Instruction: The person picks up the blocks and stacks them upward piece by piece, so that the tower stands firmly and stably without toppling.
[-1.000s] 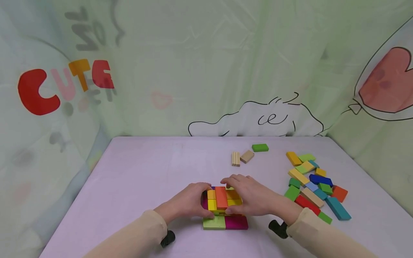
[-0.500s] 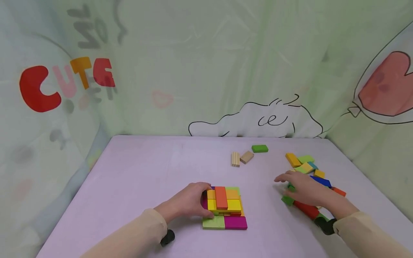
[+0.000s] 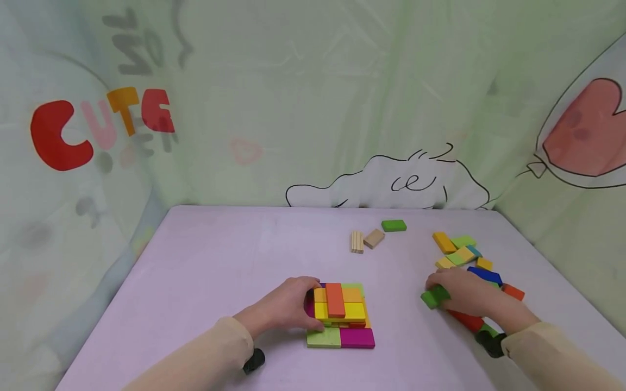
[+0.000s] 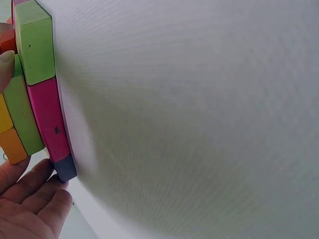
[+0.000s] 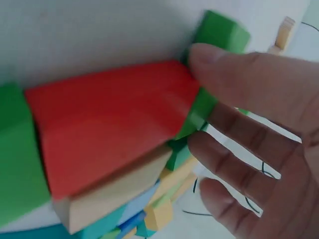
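Note:
A low stack of coloured wooden blocks [image 3: 354,311] stands near the table's front, with an orange block [image 3: 335,300] flat on top and light green and magenta blocks at its base. My left hand [image 3: 288,304] holds the stack's left side, thumb at the front and fingers behind; in the left wrist view its fingertips touch a dark block [image 4: 65,168] at the end of a magenta one [image 4: 50,117]. On the right, my right hand [image 3: 464,290] pinches a green block [image 3: 434,297] at the pile's near-left side. Its thumb lies against that green block [image 5: 219,32] in the right wrist view.
Several loose blocks lie in a pile on the right, including a red block [image 5: 114,119], a blue block [image 3: 485,274] and an orange-red block [image 3: 513,291]. Two plain wooden blocks [image 3: 374,238] and a green block [image 3: 394,225] lie farther back on the lilac table [image 3: 235,250].
My right hand has left the stack, moved right to the pile and taken hold of a green block there. The left hand has stayed at the stack.

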`<action>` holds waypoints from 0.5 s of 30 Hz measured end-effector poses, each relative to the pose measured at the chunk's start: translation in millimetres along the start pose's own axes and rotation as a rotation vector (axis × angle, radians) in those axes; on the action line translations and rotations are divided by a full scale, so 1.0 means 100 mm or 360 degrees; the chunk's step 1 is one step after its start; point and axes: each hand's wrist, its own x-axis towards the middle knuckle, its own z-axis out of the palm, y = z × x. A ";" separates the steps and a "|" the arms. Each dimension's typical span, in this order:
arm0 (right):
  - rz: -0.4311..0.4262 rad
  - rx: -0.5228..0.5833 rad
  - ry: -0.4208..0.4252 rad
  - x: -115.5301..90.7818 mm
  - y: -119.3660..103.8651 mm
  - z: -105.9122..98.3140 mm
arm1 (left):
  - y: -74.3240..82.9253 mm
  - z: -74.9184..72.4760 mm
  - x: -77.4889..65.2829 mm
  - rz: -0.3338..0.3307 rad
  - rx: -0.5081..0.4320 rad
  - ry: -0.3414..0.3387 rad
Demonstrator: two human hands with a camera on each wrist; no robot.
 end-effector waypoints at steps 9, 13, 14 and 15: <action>0.0113 0.0174 -0.0016 0.09 -0.32 0.15 | 0.00 0.00 0.00 -0.0003 0.0003 -0.0001; 0.0082 0.0273 -0.0008 0.09 -0.40 0.20 | 0.00 0.00 0.00 -0.0015 0.0003 -0.0003; 0.0076 0.0308 -0.0021 0.09 -0.41 0.20 | 0.00 0.00 0.01 -0.0016 0.0004 -0.0003; 0.0080 0.0346 -0.0041 0.08 -0.42 0.20 | 0.00 0.00 0.01 -0.0018 0.0006 -0.0004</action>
